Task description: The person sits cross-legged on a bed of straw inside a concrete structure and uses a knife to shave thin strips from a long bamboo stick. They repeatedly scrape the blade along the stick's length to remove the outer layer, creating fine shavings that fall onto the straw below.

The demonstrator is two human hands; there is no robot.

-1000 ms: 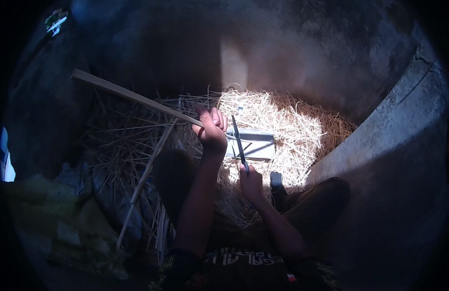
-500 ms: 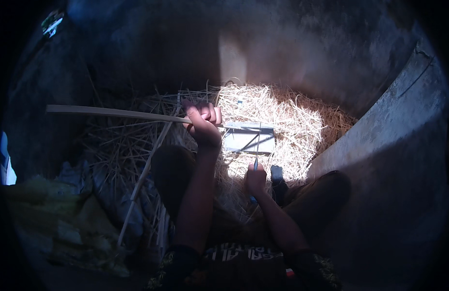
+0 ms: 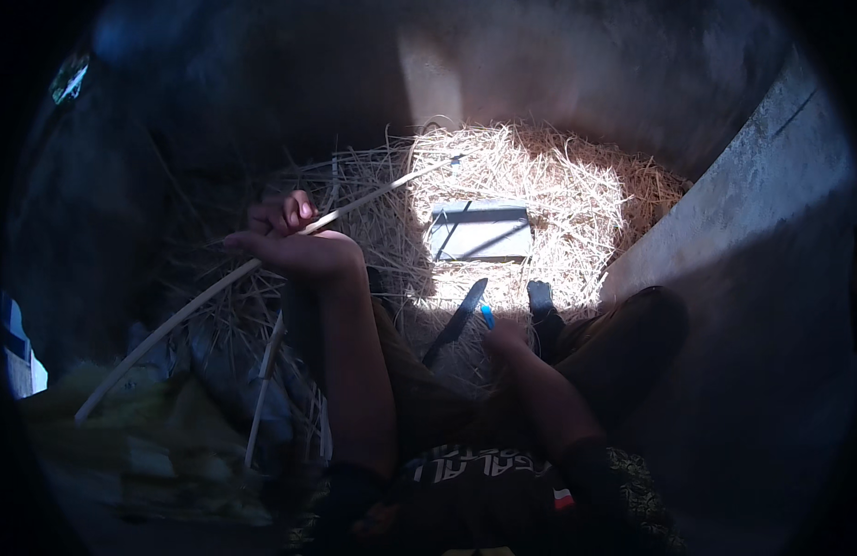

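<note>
My left hand [image 3: 294, 243] is turned palm up at the left. Its fingers curl around a long pale bamboo-like strip [image 3: 178, 320], which slants from the lower left up toward the straw. My right hand [image 3: 509, 339] is closed on a blue-handled knife [image 3: 487, 316], low beside my right foot. Just left of that hand lies a dark, blade-shaped form [image 3: 458, 320]; I cannot tell whether it is the knife's blade or a shadow. A grey rectangular block [image 3: 484, 243] sits on the straw beyond my right hand, with nothing resting on it.
Loose straw-like shavings [image 3: 567, 204] cover the floor ahead, partly in bright sun. A concrete wall [image 3: 725, 195] slopes along the right. Yellowish sacking [image 3: 160, 445] lies at the lower left, near more strips [image 3: 264, 389]. My right foot [image 3: 542, 301] is by the block.
My left hand has moved left and turned palm up, drawing the strip off the block and tilting its far end upward. My right hand has dropped slightly, and the knife no longer stands upright over the block.
</note>
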